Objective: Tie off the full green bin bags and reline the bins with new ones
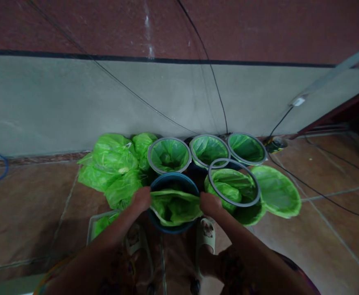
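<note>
A blue bin (173, 180) stands on the floor right in front of me, with a green plastic bag (173, 205) stretched across its mouth. My left hand (141, 199) grips the bag's left edge with closed fingers. My right hand (209, 203) grips the bag's right edge the same way. The bag's mouth is pulled taut between both hands over the bin's rim.
Three bins lined with green bags (169, 155) (209, 149) (247, 148) stand along the wall. A fourth lined bin with a grey ring (234, 186) leans at the right beside a green-covered lid (278, 190). Filled green bags (113, 166) lie at the left. Cables (314, 190) cross the tiled floor.
</note>
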`<act>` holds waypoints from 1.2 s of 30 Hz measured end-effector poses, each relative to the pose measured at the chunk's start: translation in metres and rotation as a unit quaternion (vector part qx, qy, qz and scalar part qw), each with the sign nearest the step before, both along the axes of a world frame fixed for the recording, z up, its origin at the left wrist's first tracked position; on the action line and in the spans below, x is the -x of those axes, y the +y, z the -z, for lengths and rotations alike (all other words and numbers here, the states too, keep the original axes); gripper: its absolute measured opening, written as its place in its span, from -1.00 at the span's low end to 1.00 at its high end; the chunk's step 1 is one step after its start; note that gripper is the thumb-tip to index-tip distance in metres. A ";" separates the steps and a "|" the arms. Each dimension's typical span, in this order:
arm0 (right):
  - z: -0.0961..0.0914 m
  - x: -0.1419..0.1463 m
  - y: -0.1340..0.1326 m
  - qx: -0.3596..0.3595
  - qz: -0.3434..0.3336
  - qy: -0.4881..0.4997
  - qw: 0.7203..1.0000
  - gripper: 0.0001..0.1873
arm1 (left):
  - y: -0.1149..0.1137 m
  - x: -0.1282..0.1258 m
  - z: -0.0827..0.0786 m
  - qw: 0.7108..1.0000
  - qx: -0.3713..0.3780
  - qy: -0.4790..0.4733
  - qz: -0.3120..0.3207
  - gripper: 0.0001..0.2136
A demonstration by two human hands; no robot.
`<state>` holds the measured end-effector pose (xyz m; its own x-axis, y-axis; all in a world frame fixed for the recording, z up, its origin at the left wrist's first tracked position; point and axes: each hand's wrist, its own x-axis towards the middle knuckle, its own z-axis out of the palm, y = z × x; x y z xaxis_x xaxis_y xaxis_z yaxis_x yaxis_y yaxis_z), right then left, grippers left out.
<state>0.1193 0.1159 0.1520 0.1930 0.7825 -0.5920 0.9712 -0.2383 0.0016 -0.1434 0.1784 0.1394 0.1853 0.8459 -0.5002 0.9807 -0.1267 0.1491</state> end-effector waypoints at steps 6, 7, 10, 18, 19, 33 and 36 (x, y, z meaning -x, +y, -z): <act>-0.003 0.005 -0.002 -0.005 -0.019 -0.002 1.000 -0.64 | -0.001 0.011 -0.002 0.999 0.005 0.009 0.033 -0.74; -0.002 0.009 -0.003 -0.025 -0.027 -0.001 0.999 -0.60 | -0.003 0.009 -0.001 0.999 0.003 0.004 0.042 -0.74; 0.003 0.023 -0.004 -0.110 -0.067 0.014 0.992 -0.51 | -0.009 0.000 0.003 0.997 -0.003 -0.010 0.079 -0.73; 0.014 0.031 0.003 -0.153 -0.065 0.081 0.983 -0.37 | -0.012 -0.011 -0.010 0.982 -0.006 -0.095 0.160 -0.77; 0.013 0.031 0.004 -0.170 -0.065 0.080 0.980 -0.35 | -0.013 -0.012 -0.013 0.978 -0.010 -0.113 0.177 -0.78; -0.001 0.038 0.004 -0.247 -0.248 0.161 0.923 -0.71 | -0.031 -0.025 -0.022 0.926 -0.040 -0.163 0.338 -0.78; -0.005 0.035 0.005 -0.188 -0.216 0.143 0.947 -0.74 | -0.027 -0.021 -0.024 0.954 -0.047 -0.103 0.277 -0.75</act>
<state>0.0838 0.1214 0.1573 -0.3205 0.9176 -0.2353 0.9258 0.2510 -0.2826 -0.1224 0.1511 0.1637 0.7032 0.6294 -0.3308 0.7106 -0.6392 0.2941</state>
